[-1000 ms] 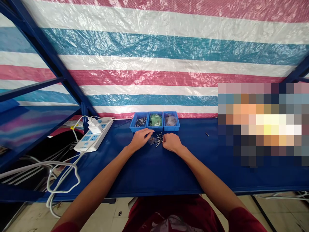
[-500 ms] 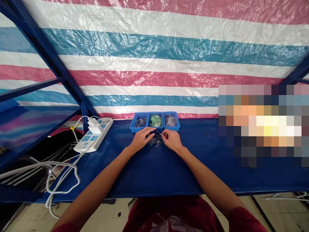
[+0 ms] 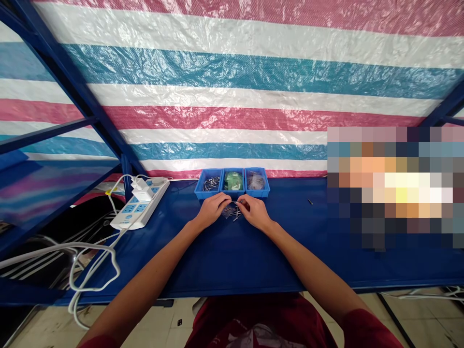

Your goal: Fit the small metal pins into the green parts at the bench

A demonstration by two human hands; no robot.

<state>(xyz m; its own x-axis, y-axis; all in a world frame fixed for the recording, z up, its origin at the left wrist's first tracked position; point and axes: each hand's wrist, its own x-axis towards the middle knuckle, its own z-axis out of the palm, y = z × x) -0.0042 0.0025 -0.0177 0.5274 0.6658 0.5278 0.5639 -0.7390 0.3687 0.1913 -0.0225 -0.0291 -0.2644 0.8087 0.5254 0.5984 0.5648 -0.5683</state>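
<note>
My left hand [image 3: 213,210] and my right hand [image 3: 254,210] face each other over the blue table, fingertips pinched. Between them runs a thin metal rod [image 3: 234,202], gripped at one end by each hand; its exact kind is too small to make out. Below the fingers lies a small pile of slim metal pieces [image 3: 237,215], with a clear plastic bag [image 3: 227,212] at its left. Just behind my hands stand three joined blue bins: the left bin [image 3: 203,195] holds metal rods, the middle bin [image 3: 233,193] green and white pieces, the right bin [image 3: 258,193] clear plastic bags.
A white power strip [image 3: 139,208] with a plugged-in adapter lies at the left, its white cables [image 3: 94,270] looping over the table's edge. One small dark rod [image 3: 310,202] lies right of my hands. Behind hangs a striped plastic sheet [image 3: 232,121]. The far right is pixelated.
My left hand's fingers have closed from an open shape into a pinch. Both hands have come together on the thin rod, the right moving slightly left.
</note>
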